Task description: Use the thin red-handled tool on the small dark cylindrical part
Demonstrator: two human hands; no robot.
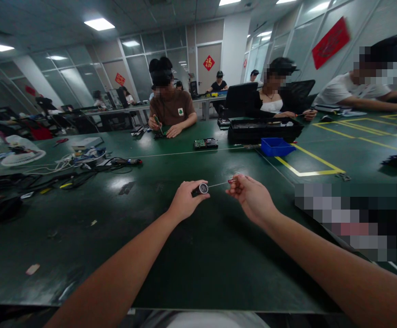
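Note:
Over the green table, my left hand (184, 201) is closed around a small dark cylinder (203, 188), pinched between thumb and forefinger. A pale, ring-like end of the cylinder faces toward me; the rest is mostly behind my fingers. In my right hand (253, 197), the fingers are closed on a thin screwdriver (218, 185) with a reddish, partly see-through handle. Its slim metal shaft points left and reaches the cylinder's right side. Whether the tip touches the cylinder or passes behind it, I cannot tell.
A circuit-board device (206, 143), a blue bin (277, 146) and a long black case (265, 130) stand farther back. Cables (82, 164) and a white basket (22, 152) lie left. Across the table a person (171, 107) works with a screwdriver; other people sit to the right.

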